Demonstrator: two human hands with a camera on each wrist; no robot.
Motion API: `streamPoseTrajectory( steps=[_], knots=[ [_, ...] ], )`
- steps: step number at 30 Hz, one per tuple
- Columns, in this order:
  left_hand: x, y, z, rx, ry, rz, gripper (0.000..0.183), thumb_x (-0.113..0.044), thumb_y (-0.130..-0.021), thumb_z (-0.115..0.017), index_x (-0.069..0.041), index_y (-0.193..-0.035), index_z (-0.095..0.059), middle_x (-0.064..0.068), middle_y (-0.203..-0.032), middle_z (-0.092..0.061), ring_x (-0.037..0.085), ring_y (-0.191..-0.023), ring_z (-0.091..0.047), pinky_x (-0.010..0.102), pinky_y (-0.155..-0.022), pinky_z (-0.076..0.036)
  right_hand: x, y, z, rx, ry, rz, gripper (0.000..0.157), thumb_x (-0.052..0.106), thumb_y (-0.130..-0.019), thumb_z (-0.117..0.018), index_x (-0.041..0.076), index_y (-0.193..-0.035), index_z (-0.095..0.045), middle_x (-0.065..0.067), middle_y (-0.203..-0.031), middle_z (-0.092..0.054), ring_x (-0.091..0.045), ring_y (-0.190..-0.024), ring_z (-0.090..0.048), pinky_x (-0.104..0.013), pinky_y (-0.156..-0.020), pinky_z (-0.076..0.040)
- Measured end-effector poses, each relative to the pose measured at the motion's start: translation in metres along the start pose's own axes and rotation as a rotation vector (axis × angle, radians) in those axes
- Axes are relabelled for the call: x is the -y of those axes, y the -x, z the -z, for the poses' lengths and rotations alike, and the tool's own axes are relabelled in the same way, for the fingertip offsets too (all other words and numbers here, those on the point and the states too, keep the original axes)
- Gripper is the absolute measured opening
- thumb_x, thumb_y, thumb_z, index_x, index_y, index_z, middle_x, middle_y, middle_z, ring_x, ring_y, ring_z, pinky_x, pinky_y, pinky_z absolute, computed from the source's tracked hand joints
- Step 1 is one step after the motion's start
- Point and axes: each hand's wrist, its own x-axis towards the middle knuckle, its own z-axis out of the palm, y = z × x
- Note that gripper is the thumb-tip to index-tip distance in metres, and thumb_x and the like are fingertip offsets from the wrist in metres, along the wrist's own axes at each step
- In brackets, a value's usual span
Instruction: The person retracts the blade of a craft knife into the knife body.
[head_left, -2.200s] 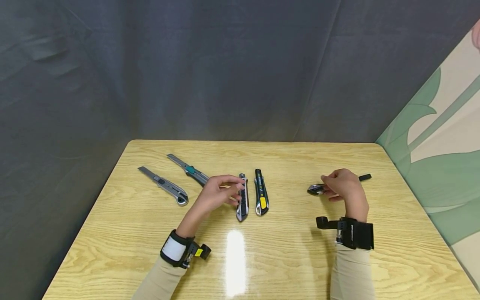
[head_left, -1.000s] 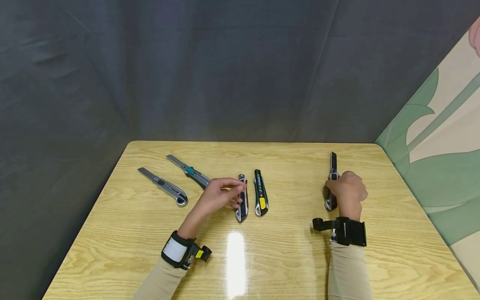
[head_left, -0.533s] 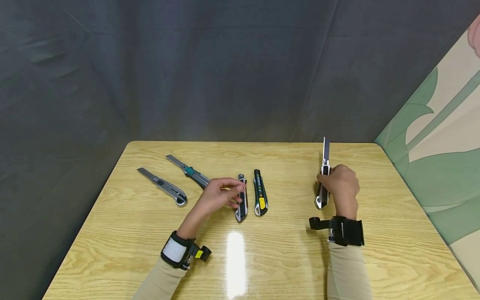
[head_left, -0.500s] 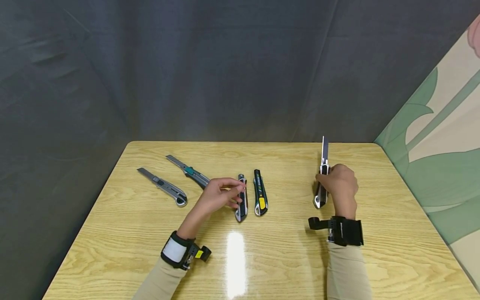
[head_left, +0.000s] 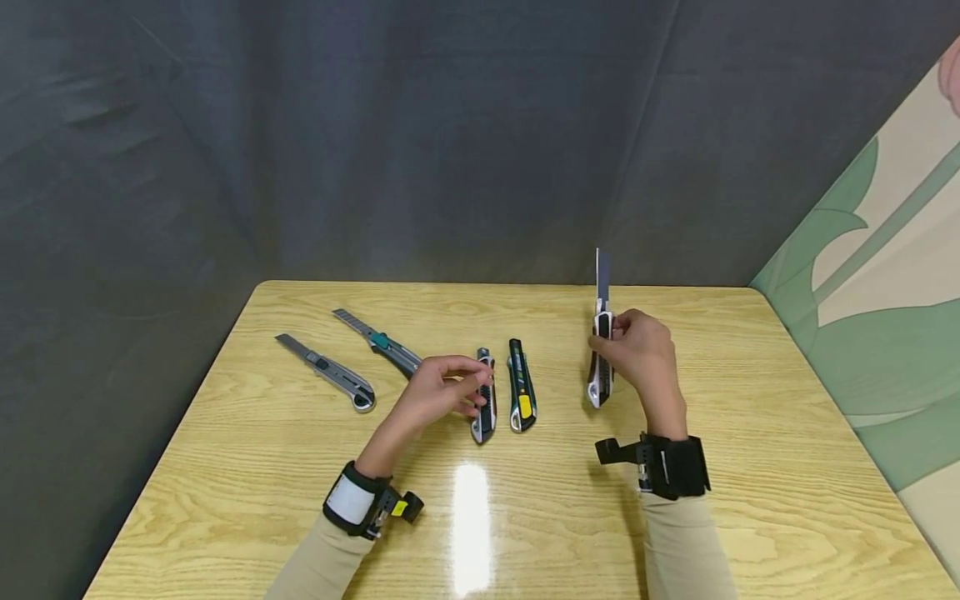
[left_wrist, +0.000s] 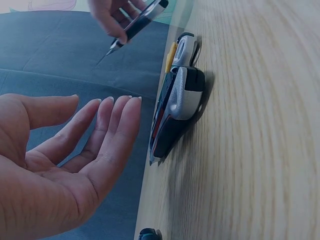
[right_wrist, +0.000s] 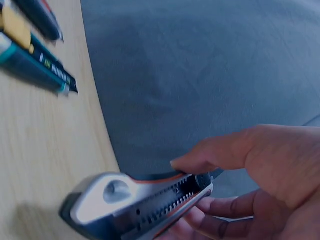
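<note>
My right hand (head_left: 643, 346) pinches a silver-and-black box cutter (head_left: 603, 375) between thumb and fingers, its long blade pointing away from me. In the right wrist view the cutter's handle (right_wrist: 120, 197) has a serrated track and orange trim, and its end is over the tabletop. My left hand (head_left: 442, 387) hovers with loosely bent fingers and holds nothing. Beneath its fingertips a second silver-and-black box cutter (head_left: 486, 421) lies on the table, blade drawn in. Beside that lies a dark green box cutter (head_left: 522, 387) with a yellow slider, blade also in.
On the left, a grey box cutter (head_left: 341, 379) and one with a teal slider (head_left: 381, 340) lie with blades out; my left hand partly covers the latter. A dark curtain (head_left: 450, 142) hangs behind the wooden table (head_left: 787, 500), and a patterned cloth (head_left: 900, 333) is at the right.
My right hand has turned its box cutter from lying sideways to pointing away, raised it and carried it left toward the middle. The left hand and the other cutters have stayed put.
</note>
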Motion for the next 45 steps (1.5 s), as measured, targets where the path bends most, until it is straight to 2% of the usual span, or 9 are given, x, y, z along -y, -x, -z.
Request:
streamPoseTrajectory(
  steps=[8,14,18,21,26,32,38,42,45],
  knots=[
    [0.0,0.0,-0.004,0.021,0.033,-0.016,0.029,-0.016,-0.092,-0.061,-0.001,-0.115,-0.064,0.026,-0.115,-0.062,0.037,-0.087,-0.065,0.053,-0.079,-0.059,0.019,0.007,-0.003,-0.016,-0.06,0.089,0.04,0.031,-0.078,-0.072,0.001,-0.1,-0.058,-0.013,-0.09,-0.062,-0.022,-0.067,-0.056,-0.027,-0.048,-0.047],
    [-0.019,0.01,-0.009,0.048,0.013,-0.007,0.025,-0.012,-0.093,-0.059,0.0,-0.114,-0.064,0.03,-0.116,-0.06,0.043,-0.093,-0.061,0.06,-0.084,-0.055,0.035,0.015,-0.003,-0.009,-0.135,0.145,0.039,0.031,-0.079,-0.072,0.003,-0.101,-0.058,-0.014,-0.092,-0.063,-0.021,-0.068,-0.058,-0.028,-0.049,-0.051],
    [-0.027,0.015,-0.012,0.016,-0.014,-0.092,0.023,-0.009,-0.092,-0.058,0.0,-0.112,-0.065,0.028,-0.113,-0.063,0.042,-0.095,-0.06,0.06,-0.085,-0.055,0.048,0.02,-0.006,0.014,-0.167,0.161,0.039,0.032,-0.078,-0.073,0.005,-0.102,-0.057,-0.011,-0.092,-0.062,-0.02,-0.071,-0.06,-0.029,-0.051,-0.053],
    [-0.029,0.016,-0.014,-0.018,-0.032,-0.16,0.022,-0.009,-0.092,-0.06,0.0,-0.111,-0.065,0.028,-0.112,-0.063,0.035,-0.095,-0.062,0.058,-0.085,-0.056,0.058,0.025,-0.01,0.025,-0.193,0.179,0.039,0.032,-0.077,-0.074,0.007,-0.102,-0.057,-0.01,-0.091,-0.062,-0.018,-0.072,-0.061,-0.031,-0.052,-0.054],
    [-0.024,0.011,-0.018,-0.015,0.014,-0.21,0.025,-0.009,-0.09,-0.062,0.002,-0.112,-0.064,0.029,-0.111,-0.063,0.026,-0.09,-0.065,0.059,-0.086,-0.055,0.071,0.032,-0.019,0.03,-0.223,0.227,0.037,0.032,-0.076,-0.075,0.01,-0.1,-0.058,-0.007,-0.09,-0.062,-0.015,-0.07,-0.06,-0.033,-0.053,-0.053],
    [-0.007,0.003,-0.022,0.066,0.149,-0.204,0.031,-0.014,-0.089,-0.064,-0.001,-0.117,-0.061,0.027,-0.116,-0.06,0.032,-0.094,-0.064,0.055,-0.087,-0.056,0.082,0.038,-0.027,0.003,-0.248,0.276,0.036,0.032,-0.075,-0.076,0.011,-0.099,-0.058,-0.005,-0.087,-0.063,-0.012,-0.068,-0.059,-0.033,-0.053,-0.054],
    [-0.004,0.001,-0.023,0.026,0.098,-0.192,0.035,-0.02,-0.086,-0.069,-0.01,-0.118,-0.062,0.016,-0.117,-0.061,0.024,-0.096,-0.064,0.042,-0.081,-0.061,0.088,0.041,-0.031,-0.016,-0.276,0.303,0.038,0.034,-0.075,-0.076,0.011,-0.1,-0.058,-0.004,-0.086,-0.063,-0.011,-0.067,-0.058,-0.031,-0.053,-0.054],
    [-0.008,0.003,-0.023,0.002,0.082,-0.152,0.034,-0.015,-0.086,-0.068,-0.008,-0.119,-0.062,0.016,-0.118,-0.061,0.023,-0.097,-0.063,0.039,-0.08,-0.06,0.09,0.042,-0.033,-0.008,-0.286,0.308,0.04,0.035,-0.075,-0.076,0.011,-0.101,-0.057,-0.004,-0.086,-0.063,-0.011,-0.067,-0.058,-0.032,-0.052,-0.054],
    [-0.018,0.008,-0.024,-0.008,0.064,-0.134,0.033,-0.011,-0.087,-0.067,-0.004,-0.119,-0.061,0.019,-0.116,-0.062,0.023,-0.097,-0.063,0.037,-0.078,-0.061,0.09,0.042,-0.035,-0.002,-0.289,0.301,0.041,0.036,-0.075,-0.077,0.011,-0.1,-0.055,-0.004,-0.085,-0.062,-0.011,-0.067,-0.058,-0.032,-0.052,-0.054]
  ],
)
